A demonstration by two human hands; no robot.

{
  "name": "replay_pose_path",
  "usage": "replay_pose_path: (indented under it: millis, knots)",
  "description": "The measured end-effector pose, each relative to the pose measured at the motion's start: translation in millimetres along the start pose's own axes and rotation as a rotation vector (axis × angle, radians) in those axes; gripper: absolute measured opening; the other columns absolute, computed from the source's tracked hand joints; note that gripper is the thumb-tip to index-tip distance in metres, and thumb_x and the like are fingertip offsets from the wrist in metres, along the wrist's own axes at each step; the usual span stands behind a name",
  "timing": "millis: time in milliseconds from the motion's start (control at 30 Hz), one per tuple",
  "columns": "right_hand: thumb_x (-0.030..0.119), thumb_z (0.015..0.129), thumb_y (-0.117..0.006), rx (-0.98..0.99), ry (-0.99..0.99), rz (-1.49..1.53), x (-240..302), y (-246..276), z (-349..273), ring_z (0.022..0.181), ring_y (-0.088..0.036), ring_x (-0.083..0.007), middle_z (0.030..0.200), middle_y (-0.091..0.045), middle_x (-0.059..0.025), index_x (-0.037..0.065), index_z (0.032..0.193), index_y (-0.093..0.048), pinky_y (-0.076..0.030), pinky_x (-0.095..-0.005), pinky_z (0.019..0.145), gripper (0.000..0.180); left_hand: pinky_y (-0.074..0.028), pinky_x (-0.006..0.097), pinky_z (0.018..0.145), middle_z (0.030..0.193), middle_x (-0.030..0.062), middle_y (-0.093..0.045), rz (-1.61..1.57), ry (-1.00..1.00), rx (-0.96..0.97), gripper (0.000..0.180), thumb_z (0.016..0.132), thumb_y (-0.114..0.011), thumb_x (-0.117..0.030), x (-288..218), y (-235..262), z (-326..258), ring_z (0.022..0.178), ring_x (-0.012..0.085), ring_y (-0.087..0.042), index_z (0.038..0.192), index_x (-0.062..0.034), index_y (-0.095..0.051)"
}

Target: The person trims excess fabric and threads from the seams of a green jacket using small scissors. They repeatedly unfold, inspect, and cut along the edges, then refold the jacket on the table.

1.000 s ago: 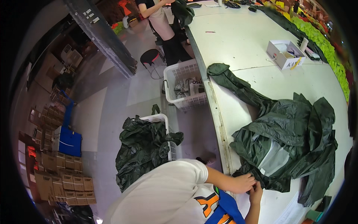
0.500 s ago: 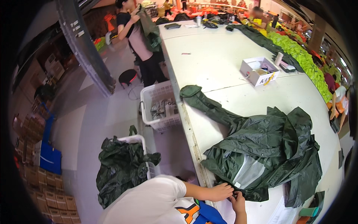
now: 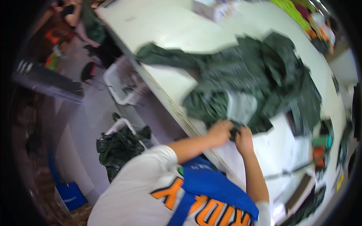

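Observation:
A dark green jacket [image 3: 260, 71] lies spread on the white table [image 3: 181, 30], one sleeve stretched toward the far left, pale grey lining showing near its lower hem. My left hand [image 3: 220, 131] and my right hand [image 3: 244, 138] sit close together at the jacket's near hem, both pinching the dark fabric at the table's edge. The picture is blurred by head motion.
A white basket [image 3: 122, 84] stands on the floor beside the table. A second basket heaped with dark green garments [image 3: 120, 145] is closer to me. A small open box [image 3: 211, 7] sits far up the table. Another person [image 3: 71, 15] stands at the far left. Small items [image 3: 320, 147] lie at right.
The view has swung and moved closer to the table, so the jacket fills more of the frame. My hands stay gripped on the jacket's near hem.

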State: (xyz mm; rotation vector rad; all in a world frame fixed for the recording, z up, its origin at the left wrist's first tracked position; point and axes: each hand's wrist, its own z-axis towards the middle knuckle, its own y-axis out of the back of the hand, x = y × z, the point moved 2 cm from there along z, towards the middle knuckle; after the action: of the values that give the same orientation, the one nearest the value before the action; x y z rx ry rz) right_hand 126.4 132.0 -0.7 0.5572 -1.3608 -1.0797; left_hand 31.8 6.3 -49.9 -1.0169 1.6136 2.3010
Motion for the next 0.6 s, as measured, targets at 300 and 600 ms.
replay_pose_path:
  millis: [300, 600]
  knots:
    - [0.018, 0.084, -0.059, 0.231, -0.252, -0.279, -25.6, 10.0, -5.9, 0.086, -0.06, -0.0304, 0.081, -0.062, -0.0088, 0.009, 0.095, -0.066, -0.047, -0.0416, 0.072, 0.016, -0.035, 0.04, 0.096, 0.114, 0.0137, -0.053, 0.138, -0.143, 0.332, 0.022, 0.081, -0.063, -0.021, -27.3, 26.7, 6.2, 0.111, 0.0289, -0.047, 0.093, -0.0031, -0.066]
    - [0.012, 0.081, -0.062, 0.2, -0.172, -0.35, -22.6, 13.8, 7.4, 0.081, -0.063, -0.0297, 0.081, -0.057, -0.0128, 0.006, 0.084, -0.054, -0.053, -0.0375, 0.071, 0.01, -0.036, 0.041, 0.101, 0.119, 0.0157, -0.055, 0.25, -0.24, 0.093, 0.026, 0.081, -0.06, -0.017, -27.5, 9.5, -21.2, 0.117, 0.0303, -0.047, 0.099, 0.0004, -0.061]
